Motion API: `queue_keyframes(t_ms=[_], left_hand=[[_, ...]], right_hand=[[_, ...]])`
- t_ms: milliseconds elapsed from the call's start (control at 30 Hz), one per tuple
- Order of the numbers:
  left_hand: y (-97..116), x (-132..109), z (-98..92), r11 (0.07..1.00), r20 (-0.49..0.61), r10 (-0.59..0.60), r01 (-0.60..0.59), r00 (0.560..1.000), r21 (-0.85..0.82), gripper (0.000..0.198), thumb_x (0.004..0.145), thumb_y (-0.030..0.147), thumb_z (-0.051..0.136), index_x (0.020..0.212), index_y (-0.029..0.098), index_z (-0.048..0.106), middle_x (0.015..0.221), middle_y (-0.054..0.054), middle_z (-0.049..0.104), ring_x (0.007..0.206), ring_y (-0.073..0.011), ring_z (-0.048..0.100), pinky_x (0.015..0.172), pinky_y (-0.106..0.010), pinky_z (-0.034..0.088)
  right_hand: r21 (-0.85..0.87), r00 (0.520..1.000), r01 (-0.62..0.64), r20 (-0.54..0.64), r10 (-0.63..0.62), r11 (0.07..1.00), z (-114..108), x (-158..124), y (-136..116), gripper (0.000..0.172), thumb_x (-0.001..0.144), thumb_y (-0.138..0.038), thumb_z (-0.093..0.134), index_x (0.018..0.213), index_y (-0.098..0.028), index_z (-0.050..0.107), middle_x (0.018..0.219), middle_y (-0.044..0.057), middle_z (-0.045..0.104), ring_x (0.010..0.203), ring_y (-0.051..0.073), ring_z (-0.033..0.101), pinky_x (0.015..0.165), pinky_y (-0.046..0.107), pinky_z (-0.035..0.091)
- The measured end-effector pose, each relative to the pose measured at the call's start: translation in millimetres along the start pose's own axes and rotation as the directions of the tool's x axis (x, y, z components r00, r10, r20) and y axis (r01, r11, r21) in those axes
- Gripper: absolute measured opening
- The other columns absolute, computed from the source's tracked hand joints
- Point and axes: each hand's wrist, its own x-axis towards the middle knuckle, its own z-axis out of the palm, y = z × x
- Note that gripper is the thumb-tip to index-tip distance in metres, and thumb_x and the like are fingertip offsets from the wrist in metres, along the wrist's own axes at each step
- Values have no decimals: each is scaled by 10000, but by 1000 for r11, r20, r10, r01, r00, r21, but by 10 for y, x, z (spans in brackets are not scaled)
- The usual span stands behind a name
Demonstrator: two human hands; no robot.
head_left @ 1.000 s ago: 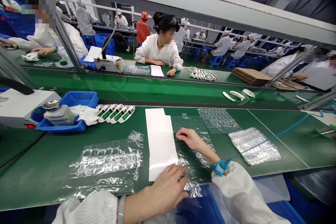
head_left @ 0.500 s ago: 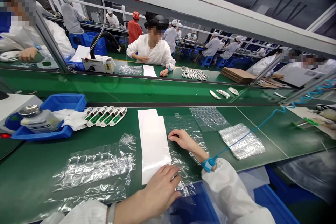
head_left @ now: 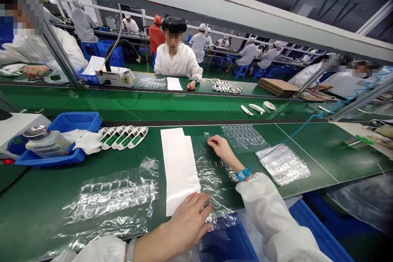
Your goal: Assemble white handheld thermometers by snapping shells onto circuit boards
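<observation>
My left hand lies palm down at the lower end of the white paper sheets, fingers spread, next to a clear plastic film. Over the upper part of that film is my right hand, its thumb and fingers pressed together; what they hold, if anything, is too small to make out. A blue strap circles my right wrist. Left of the paper lies a clear sheet with square pockets. Beyond my right hand rests another pocketed sheet, and a silvery stack lies to its right.
Several white shells with green boards stand beside a blue tray holding a metal-topped bottle. White parts lie on the green belt. A blue bin sits below the table edge. A person in white sits opposite.
My right hand has moved up and to the right over the film. The left hand stays where it was. The person opposite sits more upright, and one of their hands has dropped from view.
</observation>
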Motion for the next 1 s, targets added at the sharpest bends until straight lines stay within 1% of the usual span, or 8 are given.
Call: queue_keyframes(t_ms=[167,333,400,500,633,767,867,1000], left_hand=[[8,3,-26,1000,10,6,-6,1000,23,365,933,372,455,1240,176,483,1375,-86,496,1250,-263,479,1072,-455,421],[-7,-6,-44,1000,30,4,-5,1000,19,366,940,366,438,1256,186,484,1369,-76,507,1248,-266,488,1066,-450,431],[-27,-24,-25,1000,13,9,-9,1000,4,381,950,382,412,1285,207,462,1381,-61,496,1261,-255,477,1079,-444,420],[-39,-36,-11,1000,-11,25,-25,1000,1,396,951,382,414,1312,221,440,1400,-58,478,1275,-246,467,1088,-437,412],[10,2,-76,999,41,2,-4,999,35,371,938,357,446,1258,177,495,1369,-90,510,1243,-274,495,1054,-459,443],[42,29,-130,999,77,2,-7,997,54,392,957,374,381,1268,164,494,1394,-109,487,1262,-286,481,1043,-469,453],[35,30,-122,998,85,-2,-3,996,56,401,959,382,373,1282,171,483,1403,-106,478,1273,-286,471,1053,-478,446],[23,32,-111,999,87,-4,1,996,35,389,950,367,406,1278,174,485,1402,-101,479,1271,-286,474,1057,-480,445]], right_hand=[[-124,995,-56,-86,45,991,-200,275,378,172,788,-228,512,796,-158,669,818,47,609,731,143,552,757,284,459],[-207,980,-154,-160,122,966,-638,316,746,207,779,-163,480,828,-132,679,866,75,597,750,154,549,809,320,456],[-227,977,-182,-148,151,957,-780,325,864,194,748,-152,514,832,-119,686,865,76,586,689,140,533,781,322,464],[-238,984,-173,-75,160,956,-876,359,962,175,697,-136,568,823,-126,688,856,56,568,621,110,498,739,301,469],[-221,990,-134,8,139,966,-910,425,984,167,673,-123,564,810,-143,658,870,42,555,648,105,494,721,271,458],[-178,992,-101,58,113,979,-985,421,928,90,694,-182,546,749,-136,598,808,42,574,694,128,501,738,271,437],[-116,988,-79,125,93,990,-1017,278,798,176,766,-278,499,791,-133,598,775,48,607,707,143,523,727,271,430],[-10,946,-58,319,58,998,-962,-45,545,256,791,-363,521,836,-144,645,799,45,658,738,150,572,709,248,442]])
